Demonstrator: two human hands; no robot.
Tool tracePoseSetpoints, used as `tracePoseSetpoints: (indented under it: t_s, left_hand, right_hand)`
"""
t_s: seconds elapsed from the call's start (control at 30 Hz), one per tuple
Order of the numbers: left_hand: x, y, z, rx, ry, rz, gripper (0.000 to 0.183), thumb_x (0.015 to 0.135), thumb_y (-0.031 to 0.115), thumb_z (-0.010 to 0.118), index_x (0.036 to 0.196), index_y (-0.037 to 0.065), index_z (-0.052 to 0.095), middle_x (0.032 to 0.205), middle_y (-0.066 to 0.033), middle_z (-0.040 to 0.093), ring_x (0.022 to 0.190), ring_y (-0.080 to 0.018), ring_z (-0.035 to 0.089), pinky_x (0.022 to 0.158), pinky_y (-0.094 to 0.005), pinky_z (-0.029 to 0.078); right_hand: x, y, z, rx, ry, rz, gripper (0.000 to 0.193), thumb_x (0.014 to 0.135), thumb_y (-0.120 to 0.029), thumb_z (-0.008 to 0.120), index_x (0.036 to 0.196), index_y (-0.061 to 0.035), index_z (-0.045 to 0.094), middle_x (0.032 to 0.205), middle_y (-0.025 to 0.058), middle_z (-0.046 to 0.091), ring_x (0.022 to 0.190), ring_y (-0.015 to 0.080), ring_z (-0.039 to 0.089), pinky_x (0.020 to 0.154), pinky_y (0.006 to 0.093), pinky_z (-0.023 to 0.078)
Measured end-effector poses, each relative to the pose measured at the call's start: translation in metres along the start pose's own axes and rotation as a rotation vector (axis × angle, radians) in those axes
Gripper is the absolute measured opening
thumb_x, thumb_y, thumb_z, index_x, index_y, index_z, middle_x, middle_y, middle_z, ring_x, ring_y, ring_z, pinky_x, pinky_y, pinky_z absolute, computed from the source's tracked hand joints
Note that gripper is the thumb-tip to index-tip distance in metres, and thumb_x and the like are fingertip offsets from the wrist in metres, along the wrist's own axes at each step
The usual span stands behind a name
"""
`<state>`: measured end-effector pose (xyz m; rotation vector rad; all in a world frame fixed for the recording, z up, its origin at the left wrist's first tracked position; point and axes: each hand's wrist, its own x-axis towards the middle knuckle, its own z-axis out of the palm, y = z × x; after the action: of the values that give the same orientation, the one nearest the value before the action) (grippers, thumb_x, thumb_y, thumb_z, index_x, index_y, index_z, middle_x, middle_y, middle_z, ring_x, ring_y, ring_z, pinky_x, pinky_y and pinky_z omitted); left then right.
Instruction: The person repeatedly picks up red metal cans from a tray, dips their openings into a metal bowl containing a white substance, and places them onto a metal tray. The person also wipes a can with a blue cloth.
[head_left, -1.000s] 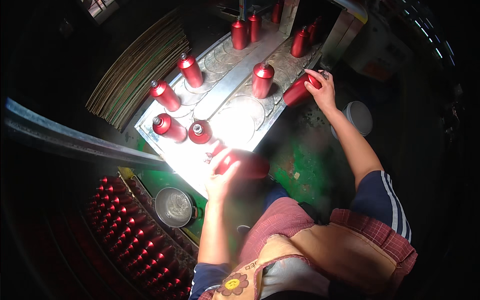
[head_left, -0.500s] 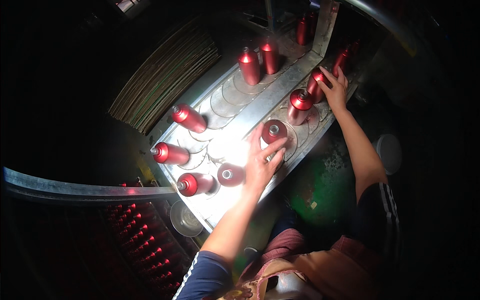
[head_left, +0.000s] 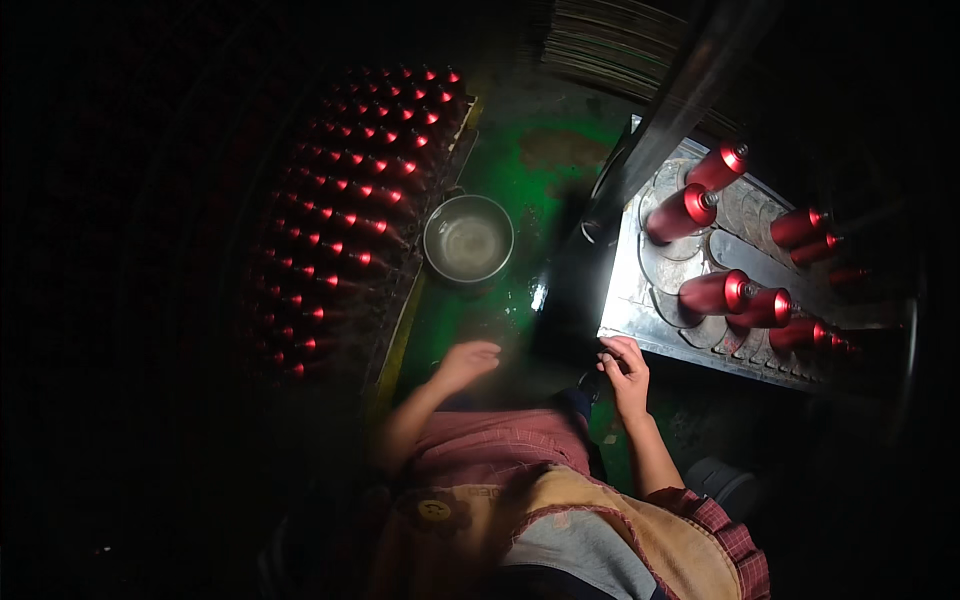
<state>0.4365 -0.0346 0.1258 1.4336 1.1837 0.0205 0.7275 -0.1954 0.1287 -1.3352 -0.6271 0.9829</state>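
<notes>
Both hands are now off the red bottles [head_left: 708, 292] and back toward the body, and the view has swung left so the metal table [head_left: 622, 305] sits on the right side. Left hand [head_left: 468, 367] hangs over the lap, fingers loosely bent, motion-blurred, nothing in it; right hand [head_left: 625, 372] is by the table's near corner, half-curled and empty, though it's too dim to tell if its fingertips touch the edge. Bottles stand apart and in small clusters on the table's overlapping plates [head_left: 655, 240]; more bottles, in packed rows [head_left: 375, 190], lie left, past a two-handled metal pan [head_left: 470, 270] on the green floor [head_left: 545, 195]. Handling: looks like thin metal, so probably light and stiff, likely slick on that glossy red coat and easy to scratch or dent. Best hold is likely fingers and thumb round the straight body just below the shoulder; the narrow silver neck should suit a quick pinch but give less control.
</notes>
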Motion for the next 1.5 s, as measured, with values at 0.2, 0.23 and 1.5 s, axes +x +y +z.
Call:
tracePoseSetpoints:
  t_s: [0.2, 0.23, 1.5]
  left_hand:
    - [-0.063, -0.104, -0.202, -0.118, 0.516, 0.056, 0.037, 0.083, 0.004, 0.072, 0.119, 0.001, 0.065, 0.109, -0.0134, 0.07, 0.099, -0.0183, 0.066, 0.087, -0.0301, 0.052]
    - [-0.072, -0.114, -0.221, -0.131, 0.611, 0.006, 0.038, 0.083, 0.003, 0.071, 0.12, 0.002, 0.065, 0.11, -0.0141, 0.069, 0.1, -0.0182, 0.065, 0.088, -0.03, 0.051]
    - [0.232, -0.085, -0.319, -1.052, -0.06, -0.119, 0.062, 0.092, 0.049, 0.053, 0.135, 0.004, 0.052, 0.127, -0.0199, 0.059, 0.11, -0.0289, 0.061, 0.095, -0.0399, 0.05]
  right_hand:
    - [0.052, -0.019, 0.188, -0.327, -0.445, -0.096, 0.042, 0.083, 0.001, 0.065, 0.123, -0.0109, 0.066, 0.111, 0.0065, 0.055, 0.098, 0.0183, 0.056, 0.091, 0.0281, 0.045]
    - [0.065, -0.018, 0.213, -0.382, -0.487, -0.108, 0.044, 0.082, 0.0, 0.066, 0.124, -0.0122, 0.066, 0.114, 0.0079, 0.055, 0.101, 0.0202, 0.056, 0.093, 0.029, 0.046]
    - [0.414, 0.162, 0.275, 0.526, -0.888, 0.895, 0.035, 0.097, -0.023, 0.057, 0.123, -0.0006, 0.057, 0.122, 0.0138, 0.063, 0.113, 0.0228, 0.061, 0.102, 0.0379, 0.047]
